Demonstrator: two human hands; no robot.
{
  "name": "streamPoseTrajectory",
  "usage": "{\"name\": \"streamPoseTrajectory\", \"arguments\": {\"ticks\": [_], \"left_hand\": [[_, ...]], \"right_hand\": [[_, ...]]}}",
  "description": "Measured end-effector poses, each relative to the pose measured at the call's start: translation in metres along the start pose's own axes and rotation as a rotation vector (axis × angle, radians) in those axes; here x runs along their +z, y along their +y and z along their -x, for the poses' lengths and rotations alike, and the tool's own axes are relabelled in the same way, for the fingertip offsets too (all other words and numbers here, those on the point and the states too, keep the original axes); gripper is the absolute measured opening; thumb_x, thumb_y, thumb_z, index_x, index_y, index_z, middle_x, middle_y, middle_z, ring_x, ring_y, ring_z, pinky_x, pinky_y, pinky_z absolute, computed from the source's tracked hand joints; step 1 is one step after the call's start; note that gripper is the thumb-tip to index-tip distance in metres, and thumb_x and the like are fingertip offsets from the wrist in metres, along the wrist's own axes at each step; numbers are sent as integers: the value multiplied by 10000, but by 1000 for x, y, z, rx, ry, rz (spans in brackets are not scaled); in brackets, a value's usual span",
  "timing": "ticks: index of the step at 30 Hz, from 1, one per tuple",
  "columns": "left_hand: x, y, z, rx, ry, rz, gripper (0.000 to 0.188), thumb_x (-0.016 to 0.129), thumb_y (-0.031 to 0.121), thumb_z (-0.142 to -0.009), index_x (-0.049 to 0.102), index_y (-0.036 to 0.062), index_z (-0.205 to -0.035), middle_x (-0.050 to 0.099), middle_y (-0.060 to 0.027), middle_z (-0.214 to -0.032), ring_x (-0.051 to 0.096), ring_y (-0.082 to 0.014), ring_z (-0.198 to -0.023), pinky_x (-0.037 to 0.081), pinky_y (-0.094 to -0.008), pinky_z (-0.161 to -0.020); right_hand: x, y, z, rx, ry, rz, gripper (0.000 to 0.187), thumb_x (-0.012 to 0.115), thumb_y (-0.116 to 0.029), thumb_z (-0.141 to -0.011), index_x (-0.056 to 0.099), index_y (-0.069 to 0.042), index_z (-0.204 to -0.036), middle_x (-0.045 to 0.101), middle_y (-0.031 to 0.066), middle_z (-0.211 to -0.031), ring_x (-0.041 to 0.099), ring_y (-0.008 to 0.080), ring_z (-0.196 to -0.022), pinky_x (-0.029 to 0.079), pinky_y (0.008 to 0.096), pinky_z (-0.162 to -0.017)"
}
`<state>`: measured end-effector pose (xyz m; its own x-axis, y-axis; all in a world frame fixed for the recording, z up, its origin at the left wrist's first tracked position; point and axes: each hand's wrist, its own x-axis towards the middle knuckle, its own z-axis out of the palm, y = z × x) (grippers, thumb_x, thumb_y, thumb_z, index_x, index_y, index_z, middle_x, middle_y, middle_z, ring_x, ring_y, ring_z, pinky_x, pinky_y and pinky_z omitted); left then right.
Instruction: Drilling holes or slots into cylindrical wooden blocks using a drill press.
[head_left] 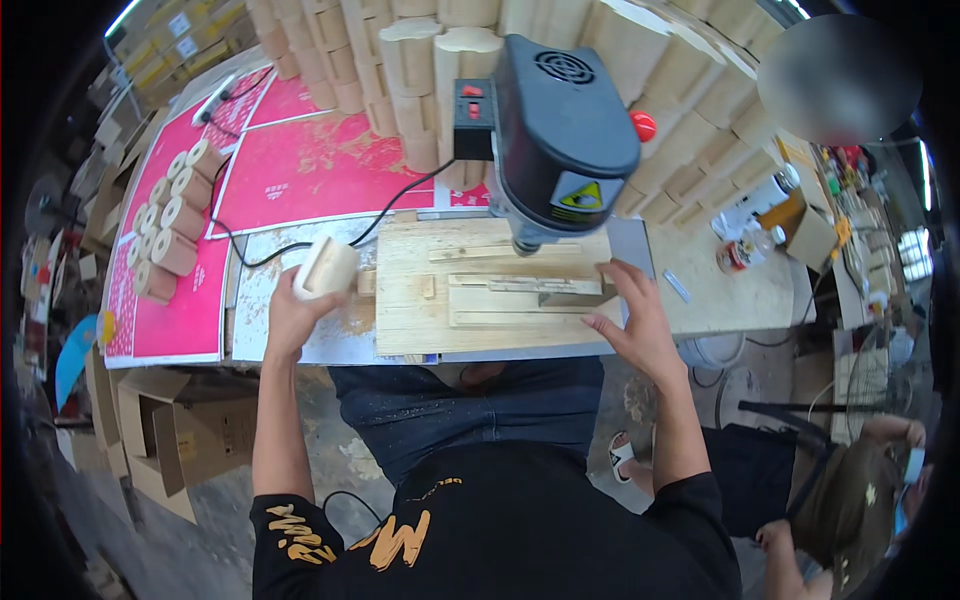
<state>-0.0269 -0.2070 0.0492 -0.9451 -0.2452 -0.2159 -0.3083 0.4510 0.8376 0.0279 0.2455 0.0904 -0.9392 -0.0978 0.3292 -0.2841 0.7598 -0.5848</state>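
My left hand point(291, 318) is closed around a pale wooden block point(328, 268) with a groove in it, held just left of the wooden jig board point(412, 318). Slim wooden strips point(480, 318) are fixed on that board, forming a narrow channel. At the channel's right end, my right hand point(645, 325) has its thumb and fingers spread apart, with no object visible between them. Above the board stands the dark drill press point(565, 130), its chuck point(525, 243) over the far side of the strips.
Tall stacks of wooden pieces point(415, 95) rise behind the machine. Round wooden pieces point(183, 217) stand on pink sheeting point(310, 170) at left, near a black cable point(400, 200). Bottles point(735, 255) stand at right. A cardboard box point(190, 430) is on the floor; another person point(840, 500) is at lower right.
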Motion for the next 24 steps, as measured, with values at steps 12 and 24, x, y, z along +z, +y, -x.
{"name": "streamPoseTrajectory", "arguments": {"ticks": [12, 24], "left_hand": [[71, 54, 81, 883, -158, -475, 772, 759, -45, -599, 485, 7, -1319, 454, -247, -1354, 471, -479, -1238, 420, -520, -1041], [108, 22, 76, 653, -133, -513, 632, 686, -107, -695, 555, 153, -1256, 229, -319, -1552, 524, -529, -1204, 573, -465, -851]], "right_hand": [[20, 35, 3, 133, -206, -161, 286, 681, 59, -837, 662, -27, -1109, 680, 123, -1000, 659, 240, -814, 514, 316, -704], [17, 34, 0, 190, -158, -193, 296, 677, 61, -821, 673, -30, -1102, 677, 134, -989, 673, 291, -804, 532, 344, -731]]}}
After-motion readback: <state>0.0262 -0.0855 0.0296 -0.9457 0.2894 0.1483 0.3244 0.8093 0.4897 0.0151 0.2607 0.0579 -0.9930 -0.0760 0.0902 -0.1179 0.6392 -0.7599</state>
